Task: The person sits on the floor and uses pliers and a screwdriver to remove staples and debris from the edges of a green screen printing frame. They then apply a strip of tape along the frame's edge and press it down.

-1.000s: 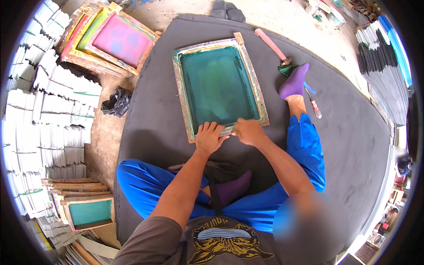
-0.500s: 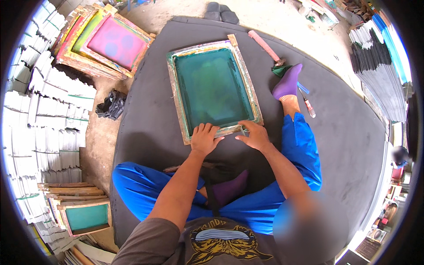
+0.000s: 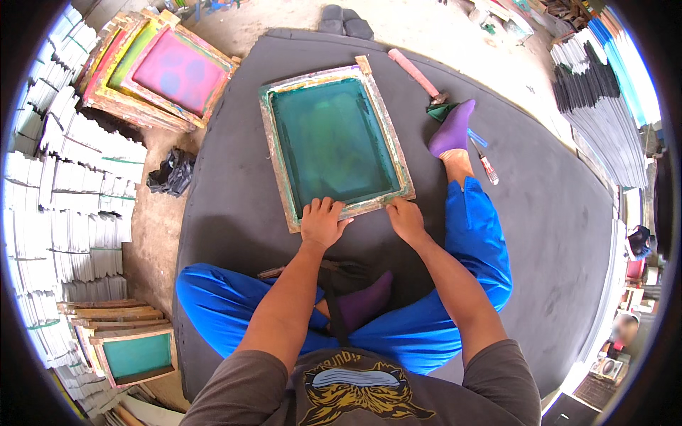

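A screen-printing frame (image 3: pixel 400 154), wooden and paint-stained, with dark green mesh, lies on the dark mat in front of me. My left hand (image 3: pixel 324 224) grips its near rail left of the middle, fingers hooked over the wood and thumb pointing right. Closed at the same rail towards the near right corner is my right hand (image 3: pixel 407 220). Its fingertips are pressed together, and whatever they pinch there is too small to make out. By my purple-socked foot lie a hammer (image 3: pixel 416 74) with a pink handle and a screwdriver (image 3: pixel 488 169).
The dark mat (image 3: pixel 547 213) spreads under me. Colourful screen frames (image 3: pixel 181 74) lean at the far left, with a black plastic bag (image 3: pixel 171 172) nearby. Stacked white sheets (image 3: pixel 85 231) line the left side. More frames (image 3: pixel 137 355) stand at the near left. Dark slippers (image 3: pixel 346 23) sit beyond the mat.
My right hand's thumb and forefinger, apart before, have closed together at the near rail. My left hand stays on the rail. The whole view has shifted slightly.
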### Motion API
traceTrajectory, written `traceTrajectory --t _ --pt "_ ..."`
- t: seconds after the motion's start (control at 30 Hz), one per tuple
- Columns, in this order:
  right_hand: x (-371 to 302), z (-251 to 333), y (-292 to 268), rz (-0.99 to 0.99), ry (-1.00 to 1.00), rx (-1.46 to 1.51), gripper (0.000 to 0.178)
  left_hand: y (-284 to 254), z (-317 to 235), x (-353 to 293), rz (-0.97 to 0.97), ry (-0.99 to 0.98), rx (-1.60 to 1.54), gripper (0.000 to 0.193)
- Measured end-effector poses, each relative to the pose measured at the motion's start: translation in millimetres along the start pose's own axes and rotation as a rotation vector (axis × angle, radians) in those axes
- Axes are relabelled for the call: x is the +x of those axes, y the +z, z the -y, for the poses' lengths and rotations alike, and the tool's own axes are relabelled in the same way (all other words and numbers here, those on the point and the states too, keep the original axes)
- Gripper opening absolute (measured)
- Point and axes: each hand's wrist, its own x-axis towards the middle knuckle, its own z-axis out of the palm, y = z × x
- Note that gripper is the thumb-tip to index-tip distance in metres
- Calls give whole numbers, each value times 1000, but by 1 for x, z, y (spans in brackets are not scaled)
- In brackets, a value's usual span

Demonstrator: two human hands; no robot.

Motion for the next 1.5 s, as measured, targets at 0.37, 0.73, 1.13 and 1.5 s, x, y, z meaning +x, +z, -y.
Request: traceTrajectory --t 0.37,0.73,1.13,1.5 --pt "5 25 -4 -62 175 59 32 -2 2 4 44 -6 -28 46" --pt "10 85 15 14 471 -224 46 -2 3 2 3 -8 -43 43" --pt "12 57 30 39 286 -249 26 -1 3 -2 19 -21 -17 43" --pt "-22 23 9 -89 333 -101 44 0 5 0 17 7 1 42"
